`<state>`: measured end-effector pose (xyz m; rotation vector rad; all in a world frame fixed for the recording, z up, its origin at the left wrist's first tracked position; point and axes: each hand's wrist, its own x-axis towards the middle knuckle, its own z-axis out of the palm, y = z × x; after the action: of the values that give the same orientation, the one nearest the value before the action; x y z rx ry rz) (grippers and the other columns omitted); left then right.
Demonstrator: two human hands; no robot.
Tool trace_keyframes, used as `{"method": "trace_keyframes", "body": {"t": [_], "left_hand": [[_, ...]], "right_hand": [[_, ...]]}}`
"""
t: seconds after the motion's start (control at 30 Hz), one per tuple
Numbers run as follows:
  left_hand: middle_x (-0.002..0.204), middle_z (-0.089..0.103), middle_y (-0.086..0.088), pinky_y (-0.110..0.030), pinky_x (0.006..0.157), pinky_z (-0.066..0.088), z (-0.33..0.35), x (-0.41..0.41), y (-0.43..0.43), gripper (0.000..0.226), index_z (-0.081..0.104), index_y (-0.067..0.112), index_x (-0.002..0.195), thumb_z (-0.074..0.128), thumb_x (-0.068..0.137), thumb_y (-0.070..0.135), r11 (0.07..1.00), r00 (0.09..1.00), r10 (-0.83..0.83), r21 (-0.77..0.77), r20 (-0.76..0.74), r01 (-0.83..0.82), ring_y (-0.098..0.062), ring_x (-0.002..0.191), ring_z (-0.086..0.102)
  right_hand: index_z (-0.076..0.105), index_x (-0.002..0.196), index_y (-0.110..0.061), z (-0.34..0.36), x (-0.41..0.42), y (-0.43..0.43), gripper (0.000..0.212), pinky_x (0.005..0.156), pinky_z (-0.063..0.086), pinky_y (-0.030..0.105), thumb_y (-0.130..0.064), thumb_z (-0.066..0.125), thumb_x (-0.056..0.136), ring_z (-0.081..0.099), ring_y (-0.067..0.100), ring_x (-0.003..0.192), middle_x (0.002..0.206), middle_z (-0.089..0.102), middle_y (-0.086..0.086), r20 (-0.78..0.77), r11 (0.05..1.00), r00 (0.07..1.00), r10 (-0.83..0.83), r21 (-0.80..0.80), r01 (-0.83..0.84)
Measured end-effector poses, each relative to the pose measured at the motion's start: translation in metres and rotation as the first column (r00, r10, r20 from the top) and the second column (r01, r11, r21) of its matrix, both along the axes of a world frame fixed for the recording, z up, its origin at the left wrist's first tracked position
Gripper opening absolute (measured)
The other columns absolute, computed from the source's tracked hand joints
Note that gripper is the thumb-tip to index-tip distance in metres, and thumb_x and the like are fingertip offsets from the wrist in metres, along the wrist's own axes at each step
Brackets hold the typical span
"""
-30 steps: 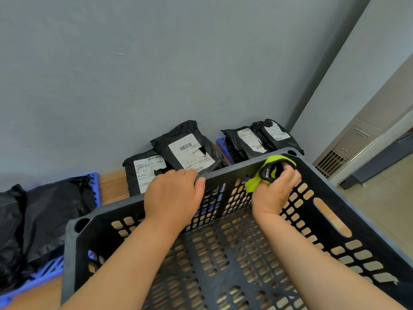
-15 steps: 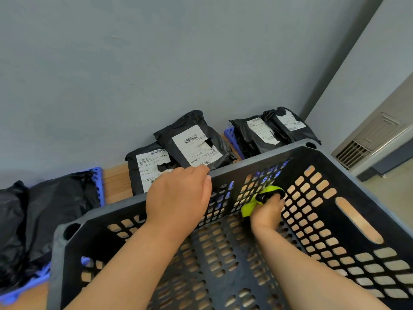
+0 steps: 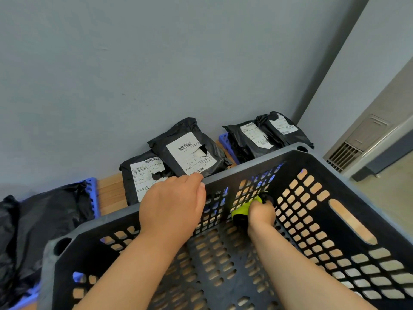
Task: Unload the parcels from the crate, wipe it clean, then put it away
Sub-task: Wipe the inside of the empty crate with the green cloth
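Head view: parcels (image 3: 192,153) out, crate (image 3: 257,165) empty. Left grip (image 3: 172,209) holds its rim; right grip (image 3: 261,214) clutches cloth (image 3: 242,210), wiping. Storing remains.

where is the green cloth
Head view: the green cloth is inside the crate, gripped by the right hand low against the far wall, right of the left hand on the rim.

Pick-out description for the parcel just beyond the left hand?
At the foot of the grey wall, behind the dark perforated plastic crate, lie two pairs of black plastic parcels with white labels. Take the left pair: the target parcel lies tilted on top of its flatter neighbour. Its label is the largest.
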<state>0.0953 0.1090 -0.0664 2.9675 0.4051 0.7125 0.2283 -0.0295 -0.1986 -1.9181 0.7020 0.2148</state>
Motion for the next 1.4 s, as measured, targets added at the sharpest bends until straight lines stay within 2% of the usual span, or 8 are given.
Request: {"method": "trace_keyframes", "body": {"t": [0.2,0.37,0.47,0.63,0.73,1.0,1.2,1.4], "left_hand": [[0.05,0.052,0.01,-0.026,0.036,0.029,0.001,-0.003,-0.001,0.037,0.068,0.023,0.077,0.033,0.088,0.031,1.0,1.0,-0.011,0.011,0.017,0.01,-0.012,0.042,0.048],[0.051,0.055,0.01,-0.026,0.037,0.033,0.0,-0.002,0.0,0.038,0.068,0.024,0.075,0.033,0.088,0.032,1.0,0.999,-0.021,0.019,0.049,0.02,-0.012,0.042,0.051],[0.049,0.054,0.01,-0.025,0.038,0.031,0.0,-0.003,0.0,0.038,0.067,0.025,0.072,0.033,0.087,0.032,0.999,0.998,-0.026,0.038,0.056,0.024,-0.012,0.041,0.05],[0.048,0.051,0.009,-0.027,0.037,0.033,-0.001,-0.001,0.001,0.037,0.065,0.026,0.072,0.032,0.088,0.032,0.999,0.998,-0.028,0.046,0.058,0.025,-0.011,0.04,0.048],[0.048,0.051,0.009,-0.027,0.036,0.034,-0.002,-0.001,0.002,0.037,0.065,0.027,0.071,0.032,0.087,0.032,0.999,0.998,-0.017,0.036,0.059,0.015,-0.011,0.04,0.047],[0.054,0.054,0.008,-0.027,0.04,0.033,-0.004,0.0,0.002,0.036,0.066,0.025,0.076,0.033,0.089,0.031,0.998,0.999,-0.01,0.062,0.038,0.008,-0.013,0.045,0.05],[0.054,0.052,0.009,-0.025,0.046,0.025,-0.003,0.001,0.001,0.034,0.065,0.025,0.076,0.034,0.09,0.031,0.997,1.0,-0.005,0.081,0.016,0.003,-0.013,0.047,0.048],[0.056,0.053,0.009,-0.025,0.048,0.024,-0.002,0.002,0.002,0.032,0.065,0.024,0.078,0.036,0.09,0.03,0.996,1.0,-0.012,0.088,0.001,0.012,-0.013,0.049,0.049]], "right_hand": [[0.048,0.124,-0.014,0.046,-0.027,0.016,0.035,0.082,0.04,0.034,-0.012,0.049,0.089,0.051,0.027,0.096,0.116,0.056,0.012,0.207,0.944,0.937,-0.281,0.233,0.232],[0.042,0.123,-0.012,0.079,-0.042,0.023,0.037,0.074,0.031,0.025,-0.032,0.052,0.092,0.047,0.021,0.091,0.104,0.048,0.004,0.374,0.917,0.856,-0.357,0.313,0.245],[0.04,0.112,-0.004,0.096,-0.048,0.027,0.029,0.056,0.037,0.015,-0.026,0.05,0.096,0.055,-0.003,0.071,0.093,0.047,0.003,0.482,0.921,0.804,-0.348,0.338,0.195],[0.037,0.121,-0.002,0.095,-0.048,0.034,0.051,0.064,0.029,0.023,-0.037,0.04,0.083,0.044,0.013,0.068,0.099,0.048,0.008,0.638,0.942,0.699,-0.323,0.29,0.171],[0.034,0.129,-0.006,0.087,-0.042,0.035,0.038,0.065,0.029,0.027,-0.013,0.043,0.093,0.045,0.017,0.068,0.101,0.051,0.01,0.584,0.954,0.756,-0.294,0.233,0.19],[0.038,0.129,0.0,0.049,-0.037,0.041,0.036,0.079,0.036,0.031,-0.007,0.044,0.095,0.051,0.037,0.107,0.132,0.041,0.02,0.561,0.982,0.806,-0.188,0.08,0.173],[0.036,0.132,0.003,0.019,-0.032,0.036,0.037,0.087,0.034,0.041,-0.005,0.042,0.096,0.046,0.042,0.113,0.135,0.039,0.025,0.384,0.984,0.907,-0.172,0.022,0.178],[0.037,0.129,0.004,-0.018,-0.024,0.027,0.035,0.096,0.036,0.043,-0.004,0.039,0.095,0.046,0.043,0.119,0.134,0.042,0.029,-0.009,0.996,0.996,-0.084,0.032,0.084]]}}
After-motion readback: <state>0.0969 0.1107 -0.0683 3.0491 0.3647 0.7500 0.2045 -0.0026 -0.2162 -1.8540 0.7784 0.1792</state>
